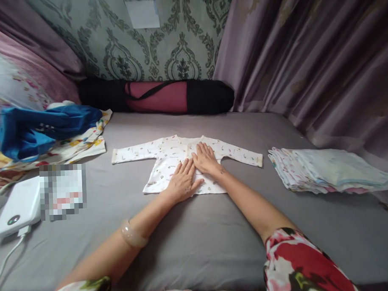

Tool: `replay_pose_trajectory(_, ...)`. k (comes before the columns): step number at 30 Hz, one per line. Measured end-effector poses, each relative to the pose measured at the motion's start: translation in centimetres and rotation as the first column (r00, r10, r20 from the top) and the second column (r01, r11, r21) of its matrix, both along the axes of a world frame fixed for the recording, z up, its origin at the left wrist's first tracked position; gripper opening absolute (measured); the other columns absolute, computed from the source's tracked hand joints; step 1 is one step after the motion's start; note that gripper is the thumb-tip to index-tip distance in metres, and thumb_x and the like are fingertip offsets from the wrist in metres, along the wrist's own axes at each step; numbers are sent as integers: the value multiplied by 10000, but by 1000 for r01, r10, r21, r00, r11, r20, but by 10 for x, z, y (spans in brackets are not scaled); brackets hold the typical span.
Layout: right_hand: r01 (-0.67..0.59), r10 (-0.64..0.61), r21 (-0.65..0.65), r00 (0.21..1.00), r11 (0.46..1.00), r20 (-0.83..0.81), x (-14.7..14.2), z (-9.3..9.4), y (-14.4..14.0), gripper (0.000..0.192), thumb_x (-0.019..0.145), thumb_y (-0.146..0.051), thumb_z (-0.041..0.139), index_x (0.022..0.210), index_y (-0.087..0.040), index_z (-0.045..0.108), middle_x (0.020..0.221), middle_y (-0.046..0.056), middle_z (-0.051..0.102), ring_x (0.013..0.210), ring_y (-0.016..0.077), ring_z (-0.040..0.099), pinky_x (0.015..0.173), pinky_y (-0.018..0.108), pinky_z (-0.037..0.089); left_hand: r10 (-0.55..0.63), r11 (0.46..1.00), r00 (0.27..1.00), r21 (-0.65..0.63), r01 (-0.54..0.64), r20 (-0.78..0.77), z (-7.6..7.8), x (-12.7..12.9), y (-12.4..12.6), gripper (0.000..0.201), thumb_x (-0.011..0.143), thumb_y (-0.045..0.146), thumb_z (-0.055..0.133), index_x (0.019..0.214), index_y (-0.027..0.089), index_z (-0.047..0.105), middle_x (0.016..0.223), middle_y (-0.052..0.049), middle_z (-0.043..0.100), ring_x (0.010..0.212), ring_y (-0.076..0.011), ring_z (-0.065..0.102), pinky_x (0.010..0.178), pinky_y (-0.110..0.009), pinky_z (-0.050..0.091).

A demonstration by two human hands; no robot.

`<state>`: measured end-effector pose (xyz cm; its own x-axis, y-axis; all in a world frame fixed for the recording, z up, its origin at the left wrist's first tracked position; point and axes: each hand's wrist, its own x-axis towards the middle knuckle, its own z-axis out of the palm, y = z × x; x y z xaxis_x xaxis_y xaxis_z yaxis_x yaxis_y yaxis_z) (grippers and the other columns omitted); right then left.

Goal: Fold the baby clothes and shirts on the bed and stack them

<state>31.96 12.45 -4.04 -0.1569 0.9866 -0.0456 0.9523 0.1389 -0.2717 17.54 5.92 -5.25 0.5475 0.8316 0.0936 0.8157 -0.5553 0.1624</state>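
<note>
A small white baby shirt (pixel 161 170) with a scattered print lies spread out on a grey sheet, its long sleeves stretched to both sides. My left hand (pixel 182 182) rests flat on the middle of its front, fingers extended and thumb apart. Just above and to the right, my right hand (pixel 205 160) also presses flat on the cloth near the neckline, fingers stretched out. The hands lie close together, and neither grasps anything. Part of the shirt's lower right front is hidden under my right forearm.
To the right is a stack of folded baby clothes (pixel 335 168). At left lie a blue garment (pixel 50 125), printed cloth (pixel 86 145), a white power bank (pixel 19 206) with a cable, and a blurred item (pixel 65 190). A long black-and-maroon bag (pixel 160 98) lies along the wall, beside curtains (pixel 273 53).
</note>
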Motion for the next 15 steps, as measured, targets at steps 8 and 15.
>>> replay_pose_trajectory(8, 134, -133, 80, 991, 988, -12, 1, -24, 56, 702, 1003, -475, 208, 1520, -3, 259, 1614, 175, 189, 1492, 282, 124, 1195, 445, 36, -15, 999, 998, 42, 17, -57, -12, -3, -2, 805, 955, 651, 233, 1514, 76, 314, 1595, -164, 239, 1497, -300, 149, 1211, -473, 150)
replay_pose_trajectory(15, 100, -99, 6, 992, 995, -73, 7, 2, 50, 622, 1006, -387, 216, 1534, -61, 256, 1617, 151, 198, 1497, 245, 136, 1202, 431, 74, -21, 1000, 996, -4, 21, -84, -11, -5, -2, 822, 940, 675, 271, 1512, 86, 316, 1597, -151, 243, 1498, -297, 140, 1210, -475, 181)
